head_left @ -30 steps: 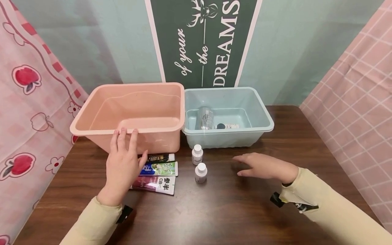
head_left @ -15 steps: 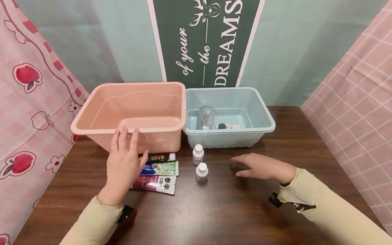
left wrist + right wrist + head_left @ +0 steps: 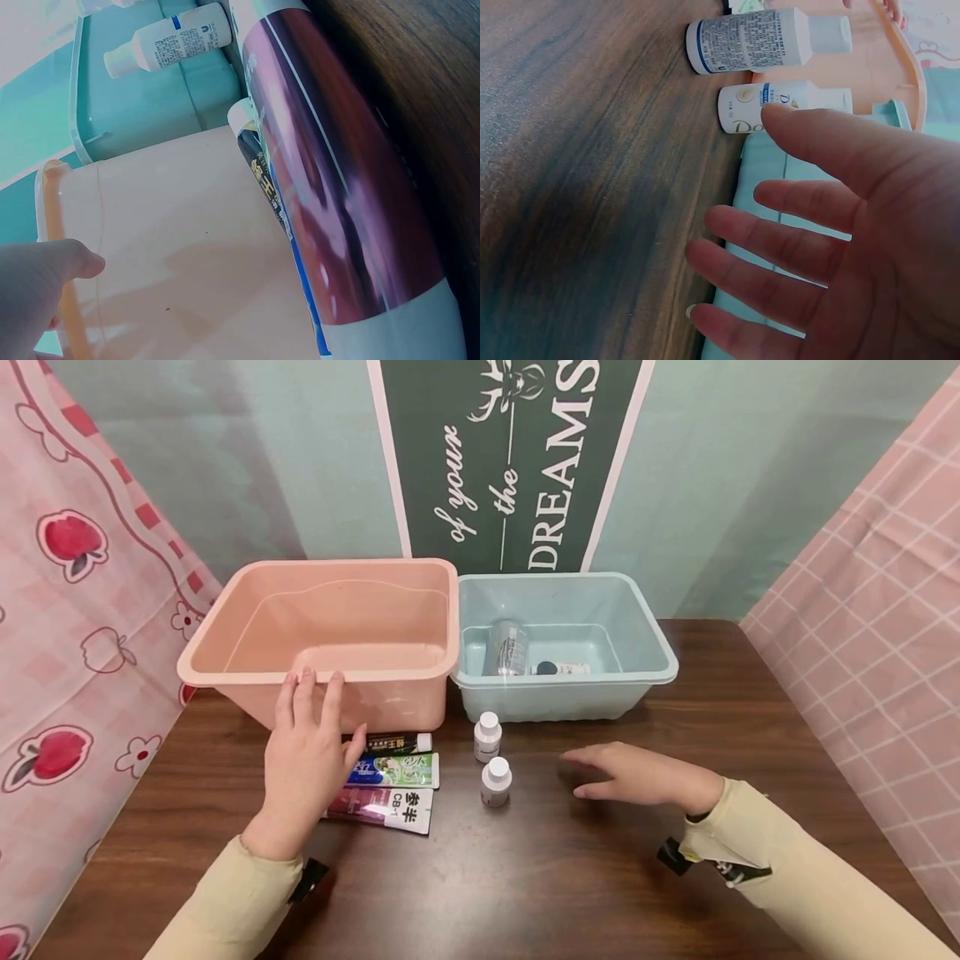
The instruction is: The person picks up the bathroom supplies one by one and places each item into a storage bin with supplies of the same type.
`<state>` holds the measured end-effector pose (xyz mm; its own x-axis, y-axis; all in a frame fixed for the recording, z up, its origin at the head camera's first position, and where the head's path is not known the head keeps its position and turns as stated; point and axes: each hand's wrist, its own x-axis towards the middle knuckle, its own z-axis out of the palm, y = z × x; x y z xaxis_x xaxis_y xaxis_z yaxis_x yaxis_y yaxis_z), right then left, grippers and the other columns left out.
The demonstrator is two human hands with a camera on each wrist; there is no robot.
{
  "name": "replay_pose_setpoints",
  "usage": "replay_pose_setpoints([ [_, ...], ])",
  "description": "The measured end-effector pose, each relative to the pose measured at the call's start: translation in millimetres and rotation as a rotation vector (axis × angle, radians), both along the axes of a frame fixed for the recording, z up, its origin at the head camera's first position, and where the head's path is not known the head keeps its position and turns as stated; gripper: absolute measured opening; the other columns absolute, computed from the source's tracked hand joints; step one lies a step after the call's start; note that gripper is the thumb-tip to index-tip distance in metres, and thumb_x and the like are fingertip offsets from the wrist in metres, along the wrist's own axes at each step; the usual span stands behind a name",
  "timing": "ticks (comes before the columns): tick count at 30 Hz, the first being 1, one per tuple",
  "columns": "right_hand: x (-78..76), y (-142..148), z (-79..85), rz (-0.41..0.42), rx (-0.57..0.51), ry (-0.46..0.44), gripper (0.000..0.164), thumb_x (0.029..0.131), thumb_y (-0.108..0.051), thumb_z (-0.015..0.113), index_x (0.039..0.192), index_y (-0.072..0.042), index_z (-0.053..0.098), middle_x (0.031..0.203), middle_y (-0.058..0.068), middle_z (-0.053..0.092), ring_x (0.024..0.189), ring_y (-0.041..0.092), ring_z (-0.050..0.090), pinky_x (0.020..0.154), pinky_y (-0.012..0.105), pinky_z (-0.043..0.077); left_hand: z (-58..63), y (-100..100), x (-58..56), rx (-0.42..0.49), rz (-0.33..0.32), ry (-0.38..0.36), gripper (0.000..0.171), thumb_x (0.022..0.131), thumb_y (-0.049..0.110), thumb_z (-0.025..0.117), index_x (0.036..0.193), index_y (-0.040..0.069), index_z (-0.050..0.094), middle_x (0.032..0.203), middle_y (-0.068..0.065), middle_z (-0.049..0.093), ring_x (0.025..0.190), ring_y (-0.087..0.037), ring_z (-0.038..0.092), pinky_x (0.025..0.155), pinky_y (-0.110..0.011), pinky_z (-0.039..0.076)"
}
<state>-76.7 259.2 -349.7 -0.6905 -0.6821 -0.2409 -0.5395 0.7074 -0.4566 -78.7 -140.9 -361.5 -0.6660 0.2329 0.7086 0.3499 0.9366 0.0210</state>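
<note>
My left hand (image 3: 303, 768) has its extended fingertips at the front rim of the pink bin (image 3: 397, 702); the left wrist view shows the thumb (image 3: 75, 259) near that rim. Partly behind this hand lie three toothpaste tubes: a black one (image 3: 393, 743), a blue-green one (image 3: 408, 771) and a maroon-and-white one (image 3: 375, 807). Two white bottles with white caps, one farther back (image 3: 487, 742) and one nearer (image 3: 495, 787), stand upright to their right. My right hand (image 3: 637, 774), fingers spread and holding nothing, hovers to the right of the bottles.
Beside the pink bin stands a light blue bin (image 3: 555, 700). Inside it lie a silvery can-like container (image 3: 512, 647) and a small white item with a dark cap (image 3: 547, 668). Patterned pink cloths hang at both sides, and a green banner (image 3: 487, 460) hangs behind.
The whole head view has shifted slightly to the right. My right hand has drifted a little left toward the bottles; my left hand stays at the pink bin's rim.
</note>
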Motion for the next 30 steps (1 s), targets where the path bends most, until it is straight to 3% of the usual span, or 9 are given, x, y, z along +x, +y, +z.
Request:
replay_pose_setpoints([
  [9, 1.5, 0, -10.7, 0.002, -0.049, 0.025, 0.052, 0.091, -0.032, 0.059, 0.129, 0.003, 0.052, 0.126, 0.014, 0.056, 0.115, 0.026, 0.053, 0.094, 0.045, 0.042, 1.2, 1, -1.6, 0.002, -0.012, 0.014, 0.074, 0.070, 0.025, 0.075, 0.132, -0.002, 0.044, 0.130, -0.034, 0.039, 0.123, -0.051, 0.034, 0.085, -0.059, 0.044],
  [21, -1.0, -1, -19.5, 0.008, -0.129, -0.039, 0.052, 0.091, -0.029, 0.059, 0.130, 0.004, 0.049, 0.122, 0.015, 0.058, 0.105, 0.026, 0.060, 0.088, 0.043, 0.047, -0.5, -1, 1.8, -0.002, -0.004, 0.012, 0.074, 0.070, 0.026, 0.074, 0.132, -0.002, 0.045, 0.131, -0.034, 0.039, 0.123, -0.051, 0.034, 0.083, -0.060, 0.044],
  [30, -1.2, -1, -19.6, 0.015, -0.135, 0.012, 0.050, 0.091, -0.029, 0.059, 0.129, 0.003, 0.051, 0.121, 0.014, 0.060, 0.110, 0.025, 0.057, 0.090, 0.044, 0.046, 0.2, 1, 0.8, 0.001, -0.006, 0.013, 0.073, 0.071, 0.026, 0.073, 0.132, -0.002, 0.045, 0.131, -0.034, 0.039, 0.123, -0.051, 0.034, 0.087, -0.059, 0.043],
])
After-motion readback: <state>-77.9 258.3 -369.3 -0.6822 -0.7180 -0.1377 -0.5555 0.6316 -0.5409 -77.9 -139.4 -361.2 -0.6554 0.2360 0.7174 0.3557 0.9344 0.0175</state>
